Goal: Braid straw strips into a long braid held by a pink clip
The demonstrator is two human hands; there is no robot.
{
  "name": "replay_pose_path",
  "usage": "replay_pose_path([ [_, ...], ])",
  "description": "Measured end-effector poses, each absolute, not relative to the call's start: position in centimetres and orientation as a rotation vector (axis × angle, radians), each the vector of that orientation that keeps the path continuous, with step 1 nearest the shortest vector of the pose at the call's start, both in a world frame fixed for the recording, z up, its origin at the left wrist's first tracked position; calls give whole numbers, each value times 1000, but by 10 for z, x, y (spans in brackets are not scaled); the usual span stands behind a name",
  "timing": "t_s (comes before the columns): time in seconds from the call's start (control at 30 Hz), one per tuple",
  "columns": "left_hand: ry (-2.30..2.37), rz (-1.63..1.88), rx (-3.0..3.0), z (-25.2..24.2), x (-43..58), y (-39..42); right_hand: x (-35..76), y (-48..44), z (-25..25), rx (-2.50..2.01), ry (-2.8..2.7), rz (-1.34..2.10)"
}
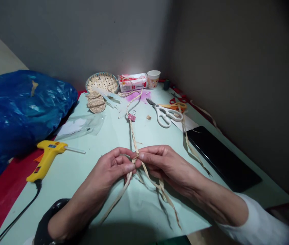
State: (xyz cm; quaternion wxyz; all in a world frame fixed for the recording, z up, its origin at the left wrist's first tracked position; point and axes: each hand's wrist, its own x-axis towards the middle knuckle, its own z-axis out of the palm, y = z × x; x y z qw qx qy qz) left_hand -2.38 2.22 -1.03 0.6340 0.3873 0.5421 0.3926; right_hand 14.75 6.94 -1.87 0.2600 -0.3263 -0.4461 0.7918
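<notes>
A pale braided cord (132, 132) runs down the middle of the light green table sheet, with a pink binder clip (131, 117) on its upper part. At the cord's lower end my left hand (119, 165) pinches a straw-coloured strand that trails down to the left. My right hand (157, 158) touches the same spot, thumb and forefinger closed on the braid's end. Loose strands (163, 191) hang below and beside my right hand. The fingertips of both hands almost meet.
At left lie a yellow glue gun (46, 160) and a blue plastic bag (27, 109). A twine ball (96, 102), woven basket (102, 82) and paper cup (153, 79) stand behind. White scissors (165, 114) and a black tablet-like slab (223, 156) are at right.
</notes>
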Motion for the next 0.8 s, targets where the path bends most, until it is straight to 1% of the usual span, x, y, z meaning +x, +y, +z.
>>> replay_pose_path([
  [0.2,1111,851,761,-8,-22,23,147,70,-19,-876,-1176,2172],
  [0.4,1145,850,786,-11,-23,23,144,68,-13,-865,-1079,2192],
  [0.6,1177,940,826,-11,-23,21,143,69,-12,-879,-1019,2255],
  [0.8,1157,982,891,-12,-20,21,142,70,-12,-820,-1083,2253],
])
